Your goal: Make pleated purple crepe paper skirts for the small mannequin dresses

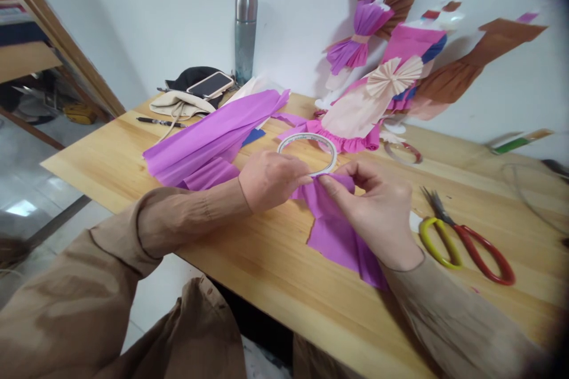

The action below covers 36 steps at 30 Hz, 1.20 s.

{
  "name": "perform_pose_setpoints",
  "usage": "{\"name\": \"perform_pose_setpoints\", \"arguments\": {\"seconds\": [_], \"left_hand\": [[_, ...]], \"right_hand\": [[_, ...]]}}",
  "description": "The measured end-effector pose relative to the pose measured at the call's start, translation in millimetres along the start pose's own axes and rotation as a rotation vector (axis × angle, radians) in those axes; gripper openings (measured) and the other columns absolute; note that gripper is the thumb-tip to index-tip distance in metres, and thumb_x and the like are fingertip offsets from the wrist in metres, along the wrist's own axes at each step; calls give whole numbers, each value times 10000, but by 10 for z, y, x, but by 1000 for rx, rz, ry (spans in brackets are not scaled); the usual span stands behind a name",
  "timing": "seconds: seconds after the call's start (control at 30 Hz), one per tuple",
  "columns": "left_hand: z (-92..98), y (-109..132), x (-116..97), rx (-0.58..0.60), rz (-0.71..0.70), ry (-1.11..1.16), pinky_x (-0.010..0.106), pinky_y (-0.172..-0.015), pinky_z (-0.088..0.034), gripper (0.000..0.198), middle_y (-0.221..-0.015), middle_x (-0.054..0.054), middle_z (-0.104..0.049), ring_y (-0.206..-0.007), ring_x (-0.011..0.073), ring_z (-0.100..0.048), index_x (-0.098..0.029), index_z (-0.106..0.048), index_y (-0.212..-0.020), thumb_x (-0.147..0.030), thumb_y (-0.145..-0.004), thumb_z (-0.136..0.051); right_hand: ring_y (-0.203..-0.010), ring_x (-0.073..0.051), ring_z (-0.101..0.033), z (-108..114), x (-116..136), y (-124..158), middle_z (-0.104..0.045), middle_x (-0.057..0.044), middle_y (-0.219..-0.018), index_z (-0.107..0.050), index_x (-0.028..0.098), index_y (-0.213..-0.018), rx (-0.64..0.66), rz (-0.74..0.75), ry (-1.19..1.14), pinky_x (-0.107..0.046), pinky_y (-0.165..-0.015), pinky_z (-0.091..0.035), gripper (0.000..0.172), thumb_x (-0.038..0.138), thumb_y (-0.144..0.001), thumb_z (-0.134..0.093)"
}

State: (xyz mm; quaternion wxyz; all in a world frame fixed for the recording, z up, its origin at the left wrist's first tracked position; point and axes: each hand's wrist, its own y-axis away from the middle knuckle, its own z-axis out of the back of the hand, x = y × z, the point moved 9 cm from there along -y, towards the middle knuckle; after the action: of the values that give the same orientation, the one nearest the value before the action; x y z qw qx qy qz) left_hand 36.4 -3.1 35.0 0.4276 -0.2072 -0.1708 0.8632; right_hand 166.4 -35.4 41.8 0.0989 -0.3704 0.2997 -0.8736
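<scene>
A strip of purple crepe paper (335, 237) hangs from my fingers over the wooden table, its top edge gathered. My right hand (377, 207) pinches that edge between thumb and fingers. Close beside it, my left hand (275, 180) is closed in a pinch at the strip's left end. A white roll of tape (329, 151) is right behind my fingertips, its lower rim partly covered by my left hand; whether that hand also grips the roll is not clear. Scissors (453, 225) with one yellow and one red handle lie to the right of my right hand.
Larger purple crepe paper (213, 136) lies left, near a pen (155, 122), phone (211, 84) and pouch (180, 103). A metal flask (246, 38) stands by the wall. Paper-dressed figures (360, 103) lean at the back. Another tape roll (404, 153) lies right of them.
</scene>
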Motion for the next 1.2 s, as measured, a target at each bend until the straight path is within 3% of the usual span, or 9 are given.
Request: {"name": "perform_pose_setpoints", "arguments": {"seconds": [0.2, 0.43, 0.6, 0.8, 1.2], "left_hand": [[19, 2, 46, -35, 17, 13, 234, -605, -421, 363, -666, -4, -683, -610, 103, -588, -168, -737, -828, -386, -984, -492], [9, 4, 70, -47, 25, 49, 244, -603, -411, 355, -712, 5, -705, -646, 112, -613, -165, -740, -833, -391, -980, -509], [2, 0, 80, -19, 55, 40, 253, -605, -411, 354, -723, 9, -709, -662, 126, -620, -172, -746, -858, -404, -978, -506], [21, -3, 45, -13, 34, 34, 246, -609, -401, 339, -697, 3, -691, -640, 113, -591, -162, -723, -795, -364, -975, -518], [16, 1, 25, 14, 40, 28, 256, -602, -422, 335, -683, 1, -687, -629, 120, -597, -172, -729, -811, -372, -973, -516]], "right_hand": [[-553, -154, -576, 86, 112, 3, -624, 9, -607, -580, 214, -654, -55, 57, 24, -320, -577, -481, 158, 231, -787, -664], [-631, -158, -631, 22, 373, 65, -675, 4, -684, -636, 217, -743, -8, 283, 3, -312, -609, -511, 117, 137, -828, -630], [-665, -171, -663, 24, 282, 67, -720, 0, -742, -674, 232, -800, -21, 208, -21, -331, -651, -540, 96, 148, -831, -639], [-588, -163, -605, 44, 98, 38, -660, 8, -647, -626, 217, -708, -59, 73, -28, -328, -600, -497, 109, 213, -803, -678], [-597, -150, -578, 14, -64, 12, -641, 4, -653, -630, 203, -693, -30, -34, -110, -317, -607, -470, 116, 228, -777, -705]]}}
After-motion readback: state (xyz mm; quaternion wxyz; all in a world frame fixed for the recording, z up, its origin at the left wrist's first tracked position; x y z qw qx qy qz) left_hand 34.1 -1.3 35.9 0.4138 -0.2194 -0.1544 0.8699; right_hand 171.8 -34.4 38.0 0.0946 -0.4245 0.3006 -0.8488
